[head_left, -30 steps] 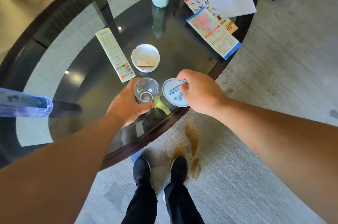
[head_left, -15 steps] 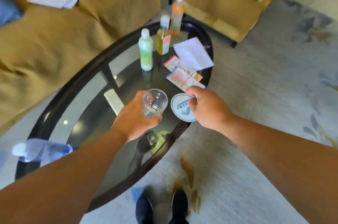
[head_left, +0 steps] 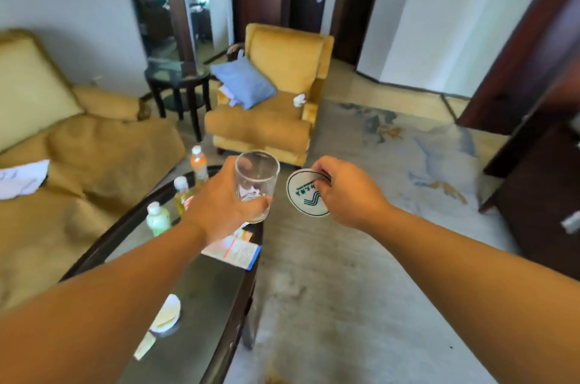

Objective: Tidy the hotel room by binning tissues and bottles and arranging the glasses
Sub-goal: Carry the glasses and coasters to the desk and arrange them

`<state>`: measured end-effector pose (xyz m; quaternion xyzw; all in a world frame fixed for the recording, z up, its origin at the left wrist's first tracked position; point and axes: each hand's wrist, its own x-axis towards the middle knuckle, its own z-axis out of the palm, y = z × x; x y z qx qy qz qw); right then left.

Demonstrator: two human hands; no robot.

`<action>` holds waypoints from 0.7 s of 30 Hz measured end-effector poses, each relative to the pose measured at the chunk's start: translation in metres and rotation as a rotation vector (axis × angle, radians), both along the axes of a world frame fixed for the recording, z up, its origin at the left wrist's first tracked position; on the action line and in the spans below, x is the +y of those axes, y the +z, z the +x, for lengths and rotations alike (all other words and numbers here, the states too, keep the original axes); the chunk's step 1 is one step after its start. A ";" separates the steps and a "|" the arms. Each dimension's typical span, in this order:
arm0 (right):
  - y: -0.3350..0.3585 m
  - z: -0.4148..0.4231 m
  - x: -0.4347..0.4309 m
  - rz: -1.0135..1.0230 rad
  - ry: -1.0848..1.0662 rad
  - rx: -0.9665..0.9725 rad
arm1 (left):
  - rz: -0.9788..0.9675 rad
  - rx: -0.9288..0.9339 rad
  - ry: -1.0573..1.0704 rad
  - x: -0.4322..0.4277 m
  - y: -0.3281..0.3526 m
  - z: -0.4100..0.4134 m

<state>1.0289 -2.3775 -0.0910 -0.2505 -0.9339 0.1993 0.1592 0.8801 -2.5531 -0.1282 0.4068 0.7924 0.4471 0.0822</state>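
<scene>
Over the tabletop's [head_left: 201,286] right edge, my left hand [head_left: 219,208] grips the glass [head_left: 255,176] near its base, axis near upright, mouth up; right hand [head_left: 351,192] pinches the coaster [head_left: 306,195] just beside it.

The left hand [head_left: 219,208] has lifted the clear drinking glass [head_left: 255,183] from low by the edge of the dark oval glass-topped table [head_left: 213,283] to high above it. The right hand [head_left: 351,192] has raised the round white green-logoed coaster [head_left: 306,195] alongside, now over the pale carpet [head_left: 345,289]. The view has tilted up into the room.
</scene>
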 end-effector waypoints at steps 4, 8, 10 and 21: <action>0.040 0.059 0.048 0.033 -0.067 0.054 | 0.078 0.076 -0.094 0.067 0.045 0.036; 0.068 0.126 0.099 0.028 -0.128 0.118 | 0.150 0.141 -0.164 0.137 0.080 0.083; 0.077 0.161 0.125 0.019 -0.154 0.138 | 0.169 0.144 -0.182 0.172 0.092 0.109; 0.096 0.360 0.257 0.067 -0.384 0.173 | 0.193 0.158 -0.465 0.370 0.122 0.283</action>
